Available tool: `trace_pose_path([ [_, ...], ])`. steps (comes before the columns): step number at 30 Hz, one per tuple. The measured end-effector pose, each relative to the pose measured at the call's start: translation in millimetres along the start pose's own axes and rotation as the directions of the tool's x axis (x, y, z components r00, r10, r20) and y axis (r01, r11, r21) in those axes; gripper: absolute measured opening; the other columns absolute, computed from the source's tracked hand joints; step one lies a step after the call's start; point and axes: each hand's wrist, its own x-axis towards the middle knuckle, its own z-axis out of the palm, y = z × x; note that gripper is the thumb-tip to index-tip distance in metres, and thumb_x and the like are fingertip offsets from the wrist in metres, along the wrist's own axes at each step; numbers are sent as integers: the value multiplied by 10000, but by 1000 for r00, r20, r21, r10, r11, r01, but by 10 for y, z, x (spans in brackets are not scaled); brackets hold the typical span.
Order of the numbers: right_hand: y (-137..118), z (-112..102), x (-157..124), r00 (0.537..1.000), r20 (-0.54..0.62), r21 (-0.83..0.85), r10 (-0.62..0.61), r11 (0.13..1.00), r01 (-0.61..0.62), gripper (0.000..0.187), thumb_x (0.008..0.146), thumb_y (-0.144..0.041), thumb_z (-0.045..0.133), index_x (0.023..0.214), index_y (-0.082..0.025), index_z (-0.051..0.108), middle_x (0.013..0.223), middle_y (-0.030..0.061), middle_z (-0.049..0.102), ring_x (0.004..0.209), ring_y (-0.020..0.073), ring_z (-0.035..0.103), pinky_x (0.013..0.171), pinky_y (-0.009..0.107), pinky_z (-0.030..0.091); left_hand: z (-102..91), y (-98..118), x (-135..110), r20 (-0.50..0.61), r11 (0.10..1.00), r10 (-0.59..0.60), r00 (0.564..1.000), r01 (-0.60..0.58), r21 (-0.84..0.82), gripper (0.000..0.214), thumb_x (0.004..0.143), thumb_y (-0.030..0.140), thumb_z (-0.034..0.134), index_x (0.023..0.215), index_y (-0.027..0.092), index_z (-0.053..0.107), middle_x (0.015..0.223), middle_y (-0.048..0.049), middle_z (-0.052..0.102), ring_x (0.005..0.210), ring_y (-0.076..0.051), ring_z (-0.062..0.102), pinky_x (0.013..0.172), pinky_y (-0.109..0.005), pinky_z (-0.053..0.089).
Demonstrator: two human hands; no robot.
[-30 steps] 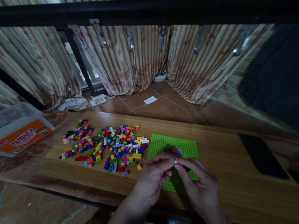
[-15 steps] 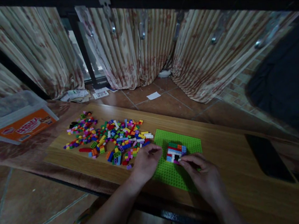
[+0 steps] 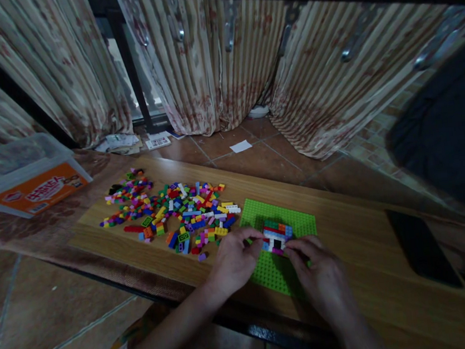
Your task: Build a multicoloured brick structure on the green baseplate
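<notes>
A small model of toy bricks (image 3: pixel 277 233) in green, orange, red, white, blue and magenta stands on the bright green baseplate (image 3: pixel 264 272). My left hand (image 3: pixel 237 257) has come to the model's left side, with thumb and forefinger closed on its edge. At the front right corner, the fingertips of my right hand (image 3: pixel 318 262) are pinched against the model. Any small brick between those right fingertips is too dim to make out. A black opening shows in the model's front, above a magenta brick.
Loose toy bricks (image 3: pixel 187 216) in many colours are spread over the wooden tabletop (image 3: pixel 351 239) to the left. A clear plastic box (image 3: pixel 41 188) with an orange label stands at far left. On the right lies a dark flat phone-like slab (image 3: pixel 422 248). Curtains hang behind.
My left hand has moved right, from beside the model to touching its left edge. My right hand stays at the front right corner. The camera view has shifted slightly.
</notes>
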Motion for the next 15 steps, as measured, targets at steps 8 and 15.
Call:
trace_pose_path([
  [8, -26, 27, 2, 989, 1, -207, -151, 967, 148, 244, 957, -239, 430, 871, -177, 650, 853, 54, 610, 765, 178, 595, 720, 297, 458, 40, 123, -103, 69, 960, 179, 981, -189, 204, 225, 868, 171, 521, 940, 230, 726, 918, -15, 689, 791, -143, 630, 737, -250, 481],
  [15, -31, 30, -4, 986, 17, -233, -165, 959, 164, 261, 971, -250, 407, 858, -179, 631, 827, 50, 603, 733, 176, 590, 687, 293, 453, 65, 79, -124, 139, 912, 267, 954, -297, 284, 273, 888, 164, 496, 1058, 269, 683, 1026, -20, 659, 921, -155, 627, 835, -272, 498],
])
